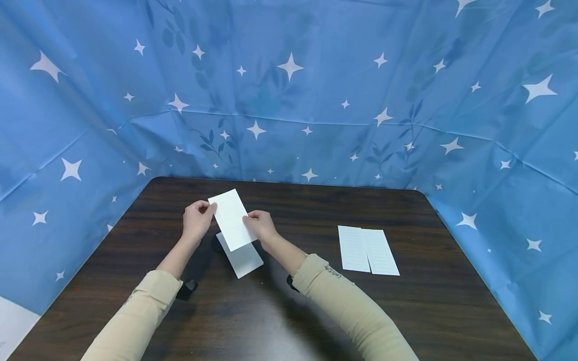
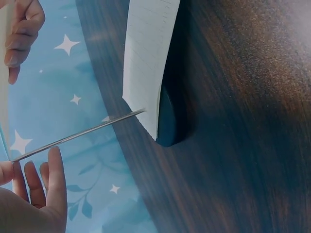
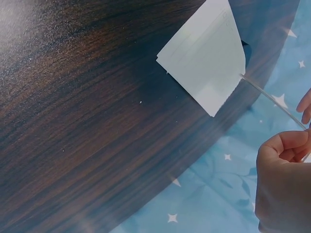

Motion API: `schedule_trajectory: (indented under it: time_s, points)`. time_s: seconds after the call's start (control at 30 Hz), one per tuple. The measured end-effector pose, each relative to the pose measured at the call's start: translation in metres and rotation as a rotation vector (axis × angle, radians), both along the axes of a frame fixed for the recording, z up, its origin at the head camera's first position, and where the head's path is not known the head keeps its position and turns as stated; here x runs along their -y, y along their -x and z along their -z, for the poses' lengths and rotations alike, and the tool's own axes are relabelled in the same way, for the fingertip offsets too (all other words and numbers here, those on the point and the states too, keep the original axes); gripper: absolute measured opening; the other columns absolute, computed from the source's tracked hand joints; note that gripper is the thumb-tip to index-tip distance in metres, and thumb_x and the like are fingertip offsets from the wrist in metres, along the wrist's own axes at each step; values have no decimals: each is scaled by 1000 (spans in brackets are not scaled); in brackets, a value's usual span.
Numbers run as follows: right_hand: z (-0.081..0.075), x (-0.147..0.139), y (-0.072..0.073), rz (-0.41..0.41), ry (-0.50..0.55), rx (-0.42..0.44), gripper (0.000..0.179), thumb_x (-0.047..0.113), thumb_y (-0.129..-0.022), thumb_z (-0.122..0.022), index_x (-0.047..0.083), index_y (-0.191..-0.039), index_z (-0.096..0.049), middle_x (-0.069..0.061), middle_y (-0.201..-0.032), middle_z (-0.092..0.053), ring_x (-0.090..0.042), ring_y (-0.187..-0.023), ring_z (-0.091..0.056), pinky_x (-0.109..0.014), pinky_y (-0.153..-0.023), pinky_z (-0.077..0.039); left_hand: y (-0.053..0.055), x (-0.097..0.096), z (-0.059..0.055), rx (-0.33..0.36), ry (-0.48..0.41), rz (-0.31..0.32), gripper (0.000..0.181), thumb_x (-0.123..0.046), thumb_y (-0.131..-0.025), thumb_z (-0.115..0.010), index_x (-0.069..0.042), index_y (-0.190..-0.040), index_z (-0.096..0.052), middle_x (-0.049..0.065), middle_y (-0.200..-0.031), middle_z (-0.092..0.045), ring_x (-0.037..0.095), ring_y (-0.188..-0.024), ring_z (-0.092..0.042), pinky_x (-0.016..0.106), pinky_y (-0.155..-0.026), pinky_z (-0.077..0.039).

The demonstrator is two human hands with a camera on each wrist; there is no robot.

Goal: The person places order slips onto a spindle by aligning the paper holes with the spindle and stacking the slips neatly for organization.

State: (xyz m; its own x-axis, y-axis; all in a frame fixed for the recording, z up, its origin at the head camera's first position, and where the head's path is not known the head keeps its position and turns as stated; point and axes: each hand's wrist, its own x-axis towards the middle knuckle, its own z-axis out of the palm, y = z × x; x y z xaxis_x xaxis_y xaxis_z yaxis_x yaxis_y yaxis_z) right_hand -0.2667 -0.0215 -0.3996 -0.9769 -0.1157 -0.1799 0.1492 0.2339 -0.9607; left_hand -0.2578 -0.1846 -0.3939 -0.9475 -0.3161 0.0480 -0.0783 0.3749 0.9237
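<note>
A finger could get poked. The thin metal spike [image 2: 77,136] seems to rise from a black base [image 2: 169,121], and its top end looks very close to the fingers. One slip, or a push in the wrong spot, could cause a jab. The paper sheet [image 1: 232,220] could also bend or rip if the hands push too hard or pull apart. A push to one side could tip the base over.

The left hand [image 1: 197,220] pinches the sheet by its far left corner, thumb in front and fingers behind. The right hand [image 1: 261,224] pinches the other long side between its thumb and bent fingers. Both hands are closed just enough to hold it. I cannot tell if the spike pokes it.

The sheet is up in the air over the counter [image 1: 429,301], left of the middle, toward the far edge. Below it, lined paper [image 1: 244,263] sits tilted on the spike. Two more sheets [image 1: 353,249] lie side by side, closer to the counter's right edge.
</note>
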Motion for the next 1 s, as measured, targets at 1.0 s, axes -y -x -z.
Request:
schedule_trajectory:
  time_s: [1.0]
  points:
    - [21,1,2,-31,-114,36,22,16,-92,-60,-4,-98,-67,-14,-99,-63,-20,-84,-58,-29,-72,-55,1,12,16,248,-304,97,42,-20,-99,-47,10,-128,-47,8,-105,-50,1,-74,-55,21,-73,-59]
